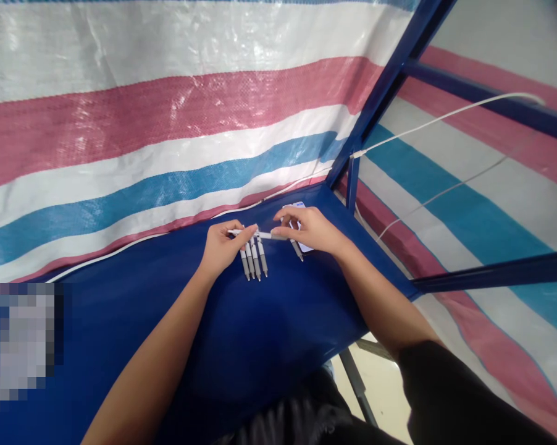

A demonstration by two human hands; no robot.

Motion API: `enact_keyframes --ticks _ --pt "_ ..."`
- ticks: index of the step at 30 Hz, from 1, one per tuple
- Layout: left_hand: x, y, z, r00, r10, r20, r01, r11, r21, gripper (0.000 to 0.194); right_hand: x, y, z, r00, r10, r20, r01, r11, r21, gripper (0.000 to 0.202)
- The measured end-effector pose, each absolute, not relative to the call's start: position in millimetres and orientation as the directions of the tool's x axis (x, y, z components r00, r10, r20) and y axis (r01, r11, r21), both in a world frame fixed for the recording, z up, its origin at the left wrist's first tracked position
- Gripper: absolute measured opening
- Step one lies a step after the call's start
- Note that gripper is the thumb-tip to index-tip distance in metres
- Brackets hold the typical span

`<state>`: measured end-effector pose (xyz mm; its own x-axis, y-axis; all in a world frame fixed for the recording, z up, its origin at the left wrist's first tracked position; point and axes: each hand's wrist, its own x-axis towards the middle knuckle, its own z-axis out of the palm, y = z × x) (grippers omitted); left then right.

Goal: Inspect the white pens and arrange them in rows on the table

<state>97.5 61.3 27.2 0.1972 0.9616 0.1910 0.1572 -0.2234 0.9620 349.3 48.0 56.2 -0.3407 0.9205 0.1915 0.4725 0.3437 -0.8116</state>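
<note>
A white pen with a grey grip (265, 235) lies level between my two hands, above the blue tabletop. My left hand (220, 250) is closed around its left part, with the thumb pressed along it. At the grey end, my right hand (313, 228) pinches the same pen between thumb and fingers. Just below the left hand, several similar white-and-grey pens (255, 262) rest side by side, tips toward me; their upper ends are partly hidden. Under the right hand another pen (297, 250) lies beside a flat, pale, phone-like object (299, 204), mostly covered by the hand.
The blue table (278, 321) meets a striped plastic sheet (167, 105) at the back. A blue metal frame (375, 105) rises at the right, with a white cable (445, 115) strung across it. At left, a pixelated patch (23, 346) hides part of the table.
</note>
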Motion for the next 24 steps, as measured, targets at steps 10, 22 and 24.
enact_keyframes --ticks 10,22,24 --pt "109.1 52.2 21.6 0.25 0.944 0.215 0.231 -0.274 0.934 0.062 315.9 30.2 46.0 -0.488 0.849 0.205 0.317 0.391 -0.864 0.058" --pt "97.9 60.1 2.6 0.06 0.964 0.258 0.395 -0.26 0.881 0.053 322.1 43.5 37.2 -0.386 0.923 0.003 0.248 0.107 -0.963 0.05" --pt "95.6 62.4 0.4 0.032 0.963 0.269 0.407 -0.258 0.876 0.052 318.2 38.6 39.9 -0.41 0.912 0.012 0.263 0.131 -0.956 0.052"
